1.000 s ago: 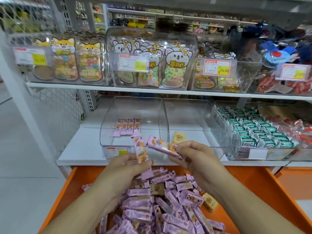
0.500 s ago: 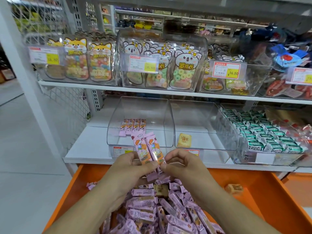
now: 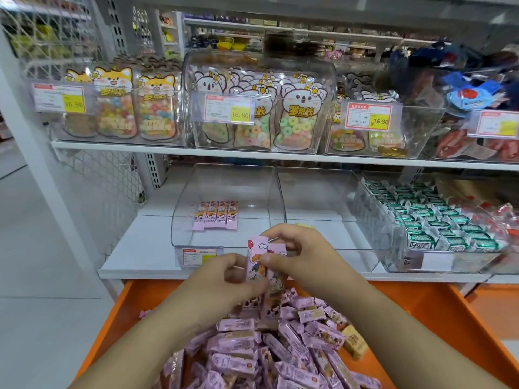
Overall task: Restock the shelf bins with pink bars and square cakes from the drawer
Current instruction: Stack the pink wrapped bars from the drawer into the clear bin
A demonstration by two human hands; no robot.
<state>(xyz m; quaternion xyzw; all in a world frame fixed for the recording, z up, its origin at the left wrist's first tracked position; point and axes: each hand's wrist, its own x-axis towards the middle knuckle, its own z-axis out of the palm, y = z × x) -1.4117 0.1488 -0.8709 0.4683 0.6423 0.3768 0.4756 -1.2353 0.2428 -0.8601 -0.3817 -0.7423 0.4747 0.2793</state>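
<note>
Both hands hold upright pink bars together in front of the lower shelf. My left hand grips them from the left and below; my right hand pinches their upper part from the right. Beneath lies the orange drawer, heaped with loose pink bars and a few yellow square cakes. The clear left bin holds a row of several pink bars. The neighbouring clear bin is mostly bare; a yellow cake in it is nearly hidden behind my right hand.
To the right, a bin of green-wrapped sweets and red-wrapped packs. The upper shelf carries clear bins of candy bags with price tags. A white mesh panel and grey floor lie left.
My right hand brought its bar from the side over to the left hand's bar; both hands now hold the bars side by side, upright and closer together.
</note>
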